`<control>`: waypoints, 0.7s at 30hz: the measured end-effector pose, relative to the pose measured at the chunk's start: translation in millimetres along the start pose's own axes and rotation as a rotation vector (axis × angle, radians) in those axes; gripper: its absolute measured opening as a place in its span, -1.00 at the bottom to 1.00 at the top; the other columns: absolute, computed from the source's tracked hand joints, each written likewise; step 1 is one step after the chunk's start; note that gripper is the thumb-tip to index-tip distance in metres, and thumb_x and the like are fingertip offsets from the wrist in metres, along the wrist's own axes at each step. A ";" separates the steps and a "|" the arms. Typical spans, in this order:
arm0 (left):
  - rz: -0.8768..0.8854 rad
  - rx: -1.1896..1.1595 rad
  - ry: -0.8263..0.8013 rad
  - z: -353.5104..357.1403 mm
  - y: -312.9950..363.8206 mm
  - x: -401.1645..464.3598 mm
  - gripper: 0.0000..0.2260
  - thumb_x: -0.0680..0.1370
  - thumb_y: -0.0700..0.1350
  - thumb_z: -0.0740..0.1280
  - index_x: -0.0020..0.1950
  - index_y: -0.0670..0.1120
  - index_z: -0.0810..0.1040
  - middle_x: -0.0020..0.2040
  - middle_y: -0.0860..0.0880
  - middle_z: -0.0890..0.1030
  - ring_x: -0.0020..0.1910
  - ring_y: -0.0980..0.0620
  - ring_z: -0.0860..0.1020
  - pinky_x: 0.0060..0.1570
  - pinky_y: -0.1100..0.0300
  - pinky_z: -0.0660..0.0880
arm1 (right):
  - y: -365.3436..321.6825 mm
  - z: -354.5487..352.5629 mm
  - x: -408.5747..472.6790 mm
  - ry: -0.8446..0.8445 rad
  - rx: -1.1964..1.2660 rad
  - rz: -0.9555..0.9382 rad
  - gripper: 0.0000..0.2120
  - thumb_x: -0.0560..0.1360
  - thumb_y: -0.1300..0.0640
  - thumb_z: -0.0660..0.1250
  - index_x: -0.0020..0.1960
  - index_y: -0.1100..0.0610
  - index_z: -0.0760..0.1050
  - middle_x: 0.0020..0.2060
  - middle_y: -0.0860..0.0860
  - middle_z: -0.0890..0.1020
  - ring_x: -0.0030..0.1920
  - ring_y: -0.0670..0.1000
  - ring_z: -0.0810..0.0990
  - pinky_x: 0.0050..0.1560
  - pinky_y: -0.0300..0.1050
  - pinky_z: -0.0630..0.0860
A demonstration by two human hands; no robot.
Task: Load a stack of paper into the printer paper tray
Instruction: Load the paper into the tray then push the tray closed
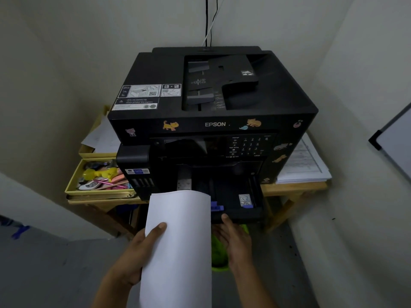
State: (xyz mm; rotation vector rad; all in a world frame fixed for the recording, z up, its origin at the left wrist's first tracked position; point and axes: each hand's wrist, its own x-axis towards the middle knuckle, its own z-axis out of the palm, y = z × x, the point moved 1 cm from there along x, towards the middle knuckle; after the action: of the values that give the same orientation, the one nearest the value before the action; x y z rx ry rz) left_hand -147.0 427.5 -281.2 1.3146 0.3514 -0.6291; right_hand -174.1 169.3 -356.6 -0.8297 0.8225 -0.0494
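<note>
- Closest to the viewer, the stack of paper [178, 245] is gripped along its left edge by the left hand [135, 254], thumb curled over the top sheet and fingers hidden beneath.
- Its far edge bows upward and hangs just over the front of the paper tray [235, 196], which stands pulled out of the black printer [211, 121]; the paper is not yet laid inside.
- Right hand [233, 236] reaches under the front lip of the tray, thumb on the edge, apparently steadying it; whether the hidden fingers are curled round it I cannot tell.
- Blue guide [216, 206] sits in the tray just beside the right edge of the paper.
- Risk, as I judge it: held from one side only, the stack may fan out or sag, so the leading corners could catch on the guide or tray wall and crumple.
- Pushed in at a slant, sheets might ride over the guide and later feed crookedly.
- Wooden tabletop [293, 187] carries the printer, a yellow box of stationery [100, 176] to the left and loose printed sheets [304, 163] to the right.
</note>
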 end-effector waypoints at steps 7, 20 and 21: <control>0.027 0.014 0.015 6.5 1.8 1.8 -0.57 0.58 0.11 0.44 0.38 -0.07 0.63 0.21 -0.24 0.76 0.14 -0.33 0.76 0.02 -0.19 0.72 | 3.2 -7.6 -12.5 0.025 0.015 0.013 -0.72 0.55 0.17 0.61 0.19 0.30 0.72 0.02 0.21 0.83 -0.04 0.12 0.85 -0.15 -0.14 0.75; 0.045 0.026 -0.028 19.0 10.4 -1.5 -0.54 0.56 0.13 0.44 0.38 -0.07 0.63 0.23 -0.24 0.76 0.15 -0.32 0.76 -0.04 -0.12 0.74 | 17.8 -26.1 -18.7 0.017 -0.128 0.028 -0.58 0.50 -0.01 0.65 0.29 0.14 0.73 0.16 0.09 0.82 0.25 0.17 0.77 0.49 0.24 0.58; 0.048 0.032 -0.032 20.4 11.3 -2.2 -0.54 0.56 0.13 0.44 0.38 -0.07 0.63 0.22 -0.23 0.76 0.15 -0.31 0.76 -0.04 -0.11 0.74 | 16.3 -26.3 -19.3 0.000 -0.135 0.038 -0.57 0.51 -0.01 0.64 0.31 0.13 0.72 0.18 0.08 0.82 0.26 0.16 0.77 0.50 0.23 0.57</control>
State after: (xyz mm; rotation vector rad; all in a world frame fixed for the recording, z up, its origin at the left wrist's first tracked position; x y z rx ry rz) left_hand -144.1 409.7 -266.3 1.3381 0.2841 -0.6173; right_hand -209.4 170.4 -365.7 -0.9404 0.8482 0.0401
